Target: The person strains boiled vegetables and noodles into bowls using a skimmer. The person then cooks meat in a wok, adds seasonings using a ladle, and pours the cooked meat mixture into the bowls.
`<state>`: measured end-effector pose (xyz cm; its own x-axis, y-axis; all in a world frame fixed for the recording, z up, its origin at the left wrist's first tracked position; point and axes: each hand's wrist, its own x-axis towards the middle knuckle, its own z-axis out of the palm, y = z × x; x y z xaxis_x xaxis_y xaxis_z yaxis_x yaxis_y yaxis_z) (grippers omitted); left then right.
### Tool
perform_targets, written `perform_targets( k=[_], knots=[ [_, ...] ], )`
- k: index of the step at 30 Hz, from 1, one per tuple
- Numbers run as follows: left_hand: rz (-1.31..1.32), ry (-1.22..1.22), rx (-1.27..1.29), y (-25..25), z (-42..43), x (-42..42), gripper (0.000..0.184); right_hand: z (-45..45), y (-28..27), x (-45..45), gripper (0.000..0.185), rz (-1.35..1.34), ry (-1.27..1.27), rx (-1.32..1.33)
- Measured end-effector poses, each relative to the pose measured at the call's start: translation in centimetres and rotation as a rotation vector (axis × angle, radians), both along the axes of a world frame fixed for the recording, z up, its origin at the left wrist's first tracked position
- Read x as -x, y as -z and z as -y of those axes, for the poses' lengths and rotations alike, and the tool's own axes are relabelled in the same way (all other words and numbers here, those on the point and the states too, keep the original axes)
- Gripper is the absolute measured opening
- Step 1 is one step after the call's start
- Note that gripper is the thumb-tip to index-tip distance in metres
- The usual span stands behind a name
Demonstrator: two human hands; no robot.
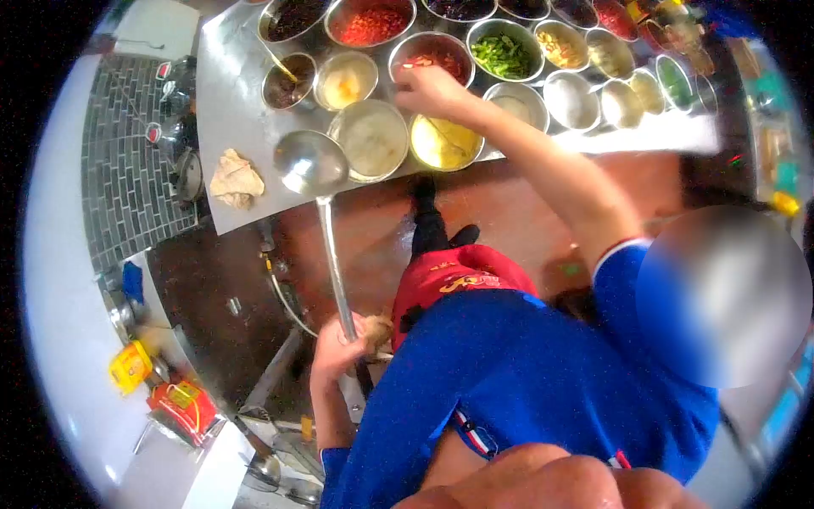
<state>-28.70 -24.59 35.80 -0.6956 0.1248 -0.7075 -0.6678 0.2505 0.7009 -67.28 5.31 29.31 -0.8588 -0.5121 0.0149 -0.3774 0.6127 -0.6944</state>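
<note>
My left hand (343,345) is wrapped round the handle of a long metal ladle (309,163), low at the left of my body. The ladle's bowl is up beside the counter's front edge. A brownish thing, perhaps a cloth, shows beside my left fingers. My right arm is stretched forward, and my right hand (428,90) is over the near side of a metal bowl of reddish pieces (441,58). Its fingers are pressed together; what they hold is hidden. Below it stand a bowl of yellow liquid (447,142) and one of cloudy liquid (368,140).
Rows of metal bowls line the counter (233,102), including red pieces (370,24) and green pieces (502,56). A crumpled cloth (236,179) lies at its left corner. Yellow and red packets (182,409) are at lower left. A blurred round patch covers the right.
</note>
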Motion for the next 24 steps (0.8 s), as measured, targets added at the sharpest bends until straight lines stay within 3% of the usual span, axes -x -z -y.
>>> perform_targets(
  k=[1, 3, 5, 6, 9, 11, 14, 15, 17, 19, 20, 23, 24],
  knots=[
    [0.144, 0.151, 0.12, -1.1, -1.0, 0.8, 0.022, -1.1, -2.3, -0.9, 0.029, -0.003, 0.014, 0.036],
    [0.094, 0.27, 0.02, -0.7, -1.1, 0.7, 0.023, -5.0, -5.0, -2.4, 0.03, 0.082, 0.075, 0.036],
    [0.099, 0.256, -0.088, -1.0, -2.4, 1.8, 0.025, -10.2, -5.1, -3.5, 0.032, 0.143, 0.121, 0.029],
    [0.109, 0.248, -0.144, -1.0, -2.9, 2.1, 0.026, -12.0, -7.5, -4.7, 0.031, 0.194, 0.3, -0.104],
    [-0.074, 0.646, -0.088, 2.3, -2.0, 2.5, 0.028, -19.1, -8.6, -6.8, 0.025, 0.276, 0.697, 0.365],
    [0.021, 0.758, -0.045, 0.9, -4.2, 5.6, 0.028, -22.9, -7.8, -7.9, 0.023, 0.242, 0.714, 0.579],
    [0.04, 0.877, -0.063, 3.5, -6.1, 8.1, 0.026, -23.4, -5.6, -9.2, 0.019, 0.319, 0.64, 0.339],
    [0.03, 0.907, -0.085, 5.4, -6.3, 8.1, 0.025, -23.3, -3.8, -9.6, 0.019, -0.035, 0.427, 0.111],
    [0.143, 0.846, -0.172, 9.5, -6.6, 7.5, 0.019, -21.7, -3.4, -11.1, 0.019, -0.304, 0.293, 0.001],
    [0.204, 0.804, -0.272, 12.6, -6.4, 7.4, 0.015, -21.4, -1.6, -12.2, 0.016, -0.303, 0.382, -0.046],
    [0.23, 0.78, -0.331, 8.9, -8.2, 10.6, 0.013, -21.4, -1.0, -12.8, 0.015, -0.387, 0.406, -0.045],
    [0.345, 0.705, -0.335, 9.0, -9.3, 11.4, 0.015, -20.7, -0.6, -14.6, 0.015, 0.094, 0.838, 0.277],
    [0.349, 0.706, -0.347, 8.9, -9.3, 11.7, 0.016, -20.7, 0.6, -14.9, 0.017, 0.116, 0.877, 0.447]
  ],
)
